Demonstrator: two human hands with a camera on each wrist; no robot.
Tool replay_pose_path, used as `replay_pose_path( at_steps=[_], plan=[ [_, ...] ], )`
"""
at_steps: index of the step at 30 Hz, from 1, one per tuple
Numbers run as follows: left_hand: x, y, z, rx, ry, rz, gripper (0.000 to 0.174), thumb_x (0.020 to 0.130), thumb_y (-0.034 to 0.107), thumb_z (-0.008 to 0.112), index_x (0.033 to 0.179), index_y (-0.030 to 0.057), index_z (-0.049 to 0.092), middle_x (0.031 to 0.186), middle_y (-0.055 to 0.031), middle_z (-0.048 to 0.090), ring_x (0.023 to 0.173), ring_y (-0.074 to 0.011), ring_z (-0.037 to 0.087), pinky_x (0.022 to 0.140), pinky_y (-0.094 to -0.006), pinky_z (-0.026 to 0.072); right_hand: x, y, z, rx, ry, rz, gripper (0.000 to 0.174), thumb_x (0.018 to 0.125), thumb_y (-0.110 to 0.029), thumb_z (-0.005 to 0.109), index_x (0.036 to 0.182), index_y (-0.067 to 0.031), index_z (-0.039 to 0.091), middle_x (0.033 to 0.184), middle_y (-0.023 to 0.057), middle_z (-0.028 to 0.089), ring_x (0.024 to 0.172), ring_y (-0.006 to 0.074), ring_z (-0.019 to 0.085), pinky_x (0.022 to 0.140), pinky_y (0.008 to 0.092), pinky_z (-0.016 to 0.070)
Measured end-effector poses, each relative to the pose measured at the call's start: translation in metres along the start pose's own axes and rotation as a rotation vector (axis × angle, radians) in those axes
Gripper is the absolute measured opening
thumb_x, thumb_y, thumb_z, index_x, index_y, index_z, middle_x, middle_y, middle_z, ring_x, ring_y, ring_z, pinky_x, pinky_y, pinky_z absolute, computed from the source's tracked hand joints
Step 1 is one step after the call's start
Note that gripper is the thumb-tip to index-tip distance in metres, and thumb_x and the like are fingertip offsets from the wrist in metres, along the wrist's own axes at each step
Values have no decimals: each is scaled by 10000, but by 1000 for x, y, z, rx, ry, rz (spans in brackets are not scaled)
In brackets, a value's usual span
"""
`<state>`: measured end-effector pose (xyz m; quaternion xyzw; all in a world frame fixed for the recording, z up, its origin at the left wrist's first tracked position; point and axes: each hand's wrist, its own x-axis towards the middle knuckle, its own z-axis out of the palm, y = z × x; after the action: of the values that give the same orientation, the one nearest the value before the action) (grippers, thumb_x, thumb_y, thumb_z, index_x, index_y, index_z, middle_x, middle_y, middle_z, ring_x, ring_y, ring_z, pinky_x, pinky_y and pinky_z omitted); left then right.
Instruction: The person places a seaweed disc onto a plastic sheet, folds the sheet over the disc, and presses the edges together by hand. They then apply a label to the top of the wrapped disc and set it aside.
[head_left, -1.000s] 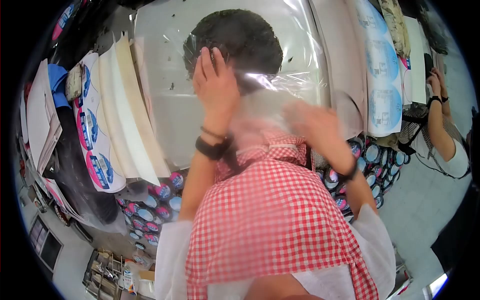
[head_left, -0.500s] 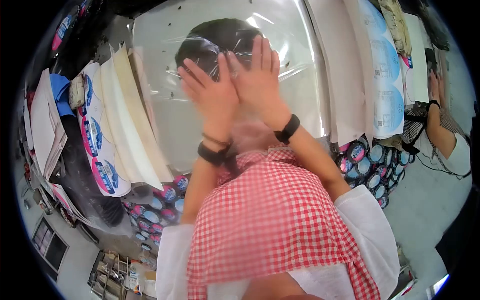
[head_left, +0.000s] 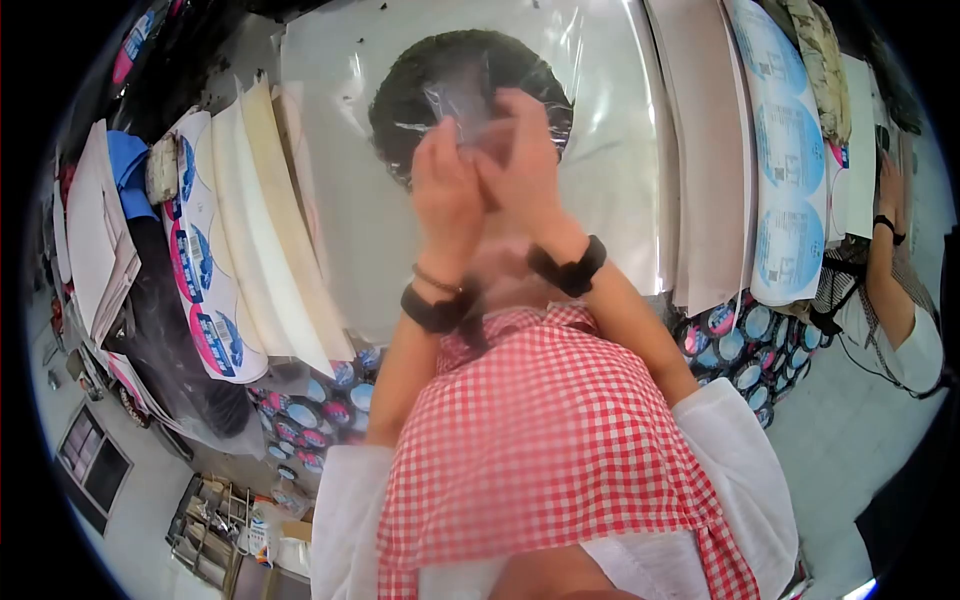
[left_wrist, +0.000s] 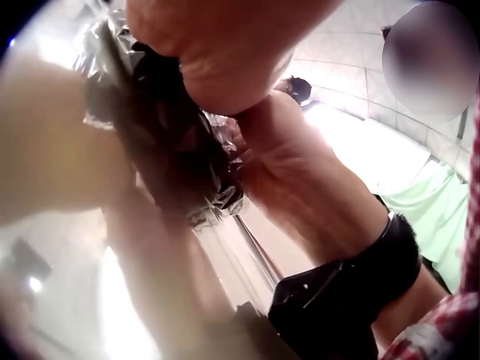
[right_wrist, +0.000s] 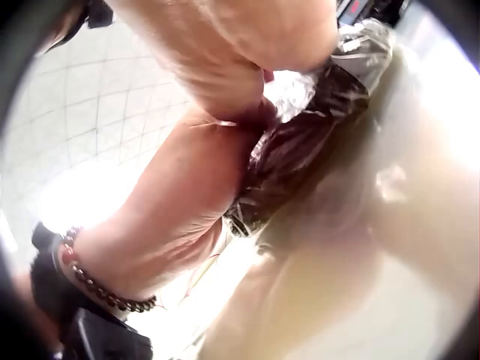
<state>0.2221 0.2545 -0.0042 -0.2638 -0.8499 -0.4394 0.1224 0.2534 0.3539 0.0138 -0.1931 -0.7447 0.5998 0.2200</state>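
A round dark mass [head_left: 400, 105] lies on a pale, shiny work surface [head_left: 335, 215], partly hidden behind the hands. Above it, both hands hold a small dark item in crinkled clear film [head_left: 462, 98], blurred in the head view. The left hand [head_left: 447, 195] has its fingers bent at the film's near left side; the right hand [head_left: 527, 170] curls around its right side. Both wrist views show the wrapped item [left_wrist: 176, 146] [right_wrist: 296, 146] between the two hands, with crumpled film around its dark contents. The fingertips are mostly hidden there.
Pale sheets [head_left: 235, 220] and printed sheets [head_left: 212, 335] lie to the left. More sheets [head_left: 705, 150] and blue-and-white printed ones [head_left: 790, 190] lie to the right. Round labels [head_left: 735, 345] show below. Another person's arm [head_left: 880, 260] is at far right.
Both hands have gone from lying spread on film over the dark mass to holding the wrapped item between them. Their fingers have bent inward. The view has shifted slightly.
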Motion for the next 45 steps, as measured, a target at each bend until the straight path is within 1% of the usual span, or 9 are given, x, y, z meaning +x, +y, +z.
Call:
replay_pose_path(
  at_steps=[7, 11, 15, 19, 22, 25, 33, 38, 45],
  plan=[
    [36, 0, -15, 397, -66, 256, 248, 908, 163, 608, 1117, 29, 615, 1106, -172, 566, 945, -360, 540, 831, -455, 432, 18, 4, -12, -953, 30, -515, 393, 706, -149, 737, 1029, -8, 562, 1241, 226, 497, 992, 358, 563, 878, 394, 454],
    [16, -15, -14, 166, -138, 127, 284, 902, 222, 624, 1130, 54, 617, 1103, -160, 572, 916, -331, 530, 789, -425, 433, 21, 6, -16, -333, -289, 74, 405, 697, -218, 748, 1012, -33, 574, 1191, 216, 512, 1063, 389, 521, 896, 465, 414],
    [50, -6, -27, 344, -283, 155, 313, 881, 294, 640, 1094, 65, 646, 1106, -149, 574, 960, -324, 534, 815, -421, 432, 39, 9, -17, -816, -144, -585, 434, 676, -254, 754, 993, -20, 573, 1207, 228, 510, 1128, 418, 490, 918, 491, 405],
    [67, -37, -20, 136, -340, 376, 451, 836, 333, 689, 1163, 36, 595, 1243, -177, 508, 1117, -364, 480, 924, -436, 395, 57, 14, -19, -468, -299, -423, 491, 674, -253, 757, 1079, -65, 554, 1162, 180, 591, 1120, 348, 539, 949, 429, 413],
    [39, -33, -27, -29, -495, -40, 540, 802, 380, 725, 1168, 16, 565, 1252, -179, 504, 1126, -370, 476, 936, -441, 390, 49, 17, -23, -499, -420, -245, 443, 680, -246, 758, 1052, -74, 588, 978, 86, 646, 968, 273, 589, 832, 378, 434],
    [56, -17, -30, 76, -298, 202, 547, 759, 410, 765, 1100, 23, 581, 1193, -181, 544, 1084, -364, 510, 922, -426, 406, 45, 26, -28, -537, -382, -472, 371, 687, -222, 753, 1008, -89, 623, 863, 36, 636, 862, 261, 585, 746, 371, 419],
    [71, -40, -27, 81, -495, 266, 546, 647, 365, 854, 1004, 34, 606, 1085, -138, 622, 973, -339, 583, 867, -374, 455, 57, 7, -18, -495, -98, -473, 473, 675, -224, 767, 1085, -97, 569, 1175, 50, 586, 1130, 237, 527, 920, 425, 395],
    [82, -28, -15, -100, -151, 281, 655, 667, 417, 825, 1140, 33, 583, 1084, -125, 638, 993, -319, 589, 899, -393, 424, 62, 17, -28, -562, -399, -541, 501, 674, -233, 763, 1111, -94, 561, 1130, 24, 590, 1105, 234, 535, 956, 414, 370],
    [48, -4, -22, -54, -356, 84, 500, 892, 236, 605, 1355, 78, 505, 1216, -122, 607, 1162, -267, 548, 1046, -420, 296, 47, 28, -23, -757, -496, -525, 497, 727, -279, 713, 1138, -58, 544, 1093, 76, 576, 1068, 262, 532, 946, 413, 388]
  ],
)
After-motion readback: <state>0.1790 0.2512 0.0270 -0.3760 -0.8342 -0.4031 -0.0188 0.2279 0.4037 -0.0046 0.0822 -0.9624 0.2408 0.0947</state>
